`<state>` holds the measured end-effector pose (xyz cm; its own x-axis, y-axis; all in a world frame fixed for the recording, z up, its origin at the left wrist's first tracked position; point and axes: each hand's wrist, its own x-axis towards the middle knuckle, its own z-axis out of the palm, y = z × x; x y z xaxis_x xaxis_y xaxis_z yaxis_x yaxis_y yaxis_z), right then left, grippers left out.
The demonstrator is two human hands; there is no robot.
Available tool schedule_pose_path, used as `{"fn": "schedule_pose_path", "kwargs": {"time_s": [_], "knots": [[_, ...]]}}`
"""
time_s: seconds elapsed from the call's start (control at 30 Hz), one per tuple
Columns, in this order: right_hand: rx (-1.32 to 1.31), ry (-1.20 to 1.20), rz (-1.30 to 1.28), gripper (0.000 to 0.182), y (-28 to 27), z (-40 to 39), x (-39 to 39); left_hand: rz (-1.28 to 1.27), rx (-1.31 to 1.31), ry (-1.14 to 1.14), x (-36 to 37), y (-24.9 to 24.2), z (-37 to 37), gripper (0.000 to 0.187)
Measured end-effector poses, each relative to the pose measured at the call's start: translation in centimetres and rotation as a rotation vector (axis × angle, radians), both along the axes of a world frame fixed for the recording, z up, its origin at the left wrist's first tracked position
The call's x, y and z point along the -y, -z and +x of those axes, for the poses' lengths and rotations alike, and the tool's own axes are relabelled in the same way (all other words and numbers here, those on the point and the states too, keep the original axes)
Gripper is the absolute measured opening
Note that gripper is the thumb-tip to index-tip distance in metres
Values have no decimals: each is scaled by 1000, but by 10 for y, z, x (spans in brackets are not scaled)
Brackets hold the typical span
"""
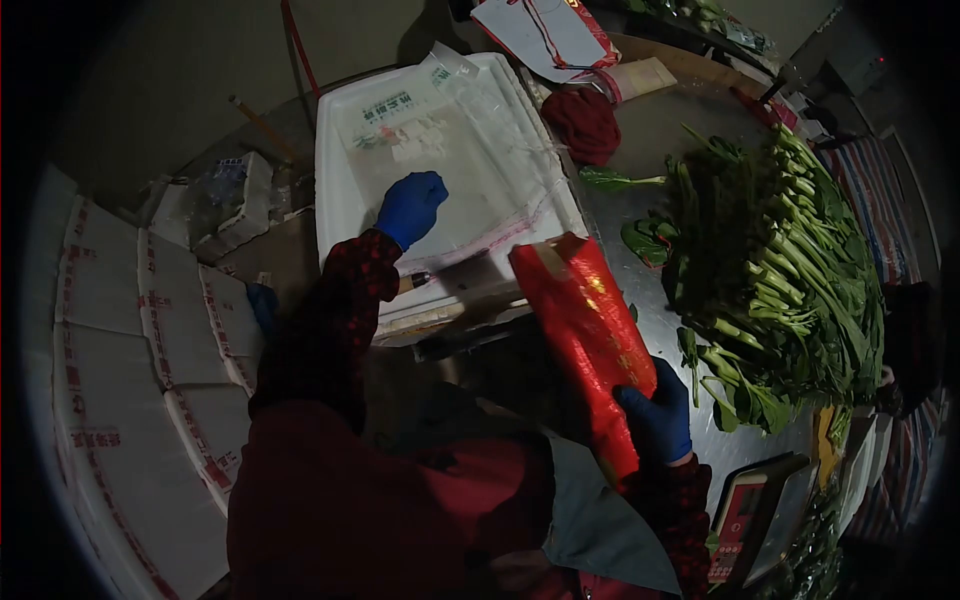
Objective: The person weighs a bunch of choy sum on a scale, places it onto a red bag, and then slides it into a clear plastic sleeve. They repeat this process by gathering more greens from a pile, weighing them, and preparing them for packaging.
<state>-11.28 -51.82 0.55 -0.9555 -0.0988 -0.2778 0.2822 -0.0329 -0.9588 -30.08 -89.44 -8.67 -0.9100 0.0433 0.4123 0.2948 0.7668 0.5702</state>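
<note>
My left hand (pixel 410 210), in a blue glove, is closed in a fist above a white foam box (pixel 332 200). A clear plastic bag (pixel 440 150) with green print lines the box; whether the fingers grip anything is hidden. My right hand (pixel 660 405), also blue-gloved, is wrapped round a shiny red packet (pixel 585 330) with gold print. The packet's upper end leans over the box's near right corner. Close below my left hand, a short wooden handle with a dark end (pixel 413 283) lies at the box's near edge.
Leafy green stalks (pixel 790 280) are heaped on the metal table (pixel 655 290) at right. A dark red cloth (pixel 582 125) and a white board (pixel 545 40) lie behind. Stacked white foam boxes (pixel 130 400) stand at left, near a blue glove (pixel 262 305). A red-fronted device (pixel 745 520) sits lower right.
</note>
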Motion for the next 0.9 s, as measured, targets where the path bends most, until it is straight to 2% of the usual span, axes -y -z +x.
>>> {"fn": "schedule_pose_path", "kwargs": {"time_s": [0.03,0.1,0.13,0.2,0.23,0.27,0.33,0.37,0.43,0.47,0.53,0.57,0.63,0.67,0.73,0.77,0.83,0.87,0.9], "knots": [[-2,0,0,41,0,-9,7,-57,31,102,-2,-9,1,8],[-128,-205,348,44,5,-27,20,-56,85,125,-10,-24,5,8],[-131,-201,349,44,15,-35,25,-54,141,147,-13,-32,7,7],[-359,-253,560,50,37,-50,35,-9,128,156,-18,-52,11,8],[-351,-245,650,55,27,-55,44,39,121,161,-19,-58,13,9],[-351,-247,650,55,34,-61,47,40,122,159,-20,-59,15,9],[-456,-159,671,67,49,-73,54,19,63,245,-23,-60,21,8],[-459,-161,672,67,49,-77,57,19,61,243,-28,-59,23,8],[-443,-169,865,86,41,-84,64,-41,-34,266,-42,-57,28,6],[-443,-168,865,86,33,-87,70,-42,-34,267,-51,-58,31,6],[-282,-241,956,99,19,-94,79,-25,-144,308,-70,-61,38,6],[-284,-240,960,99,20,-97,81,-22,-147,308,-78,-60,45,6],[-272,-97,640,98,29,-103,82,-178,-199,553,-92,-56,62,10],[-278,-96,641,98,36,-107,81,-179,-205,552,-94,-53,69,10],[-48,27,202,82,48,-112,79,-251,-77,585,-94,-47,78,14],[-54,33,202,82,52,-114,79,-253,-84,589,-92,-46,80,14],[-82,129,-43,53,55,-117,79,-206,-276,510,-90,-50,81,19],[-90,134,-39,53,53,-116,77,-204,-285,514,-92,-54,82,19],[-66,172,-124,42,50,-113,75,30,-291,226,-94,-60,83,24]]}}
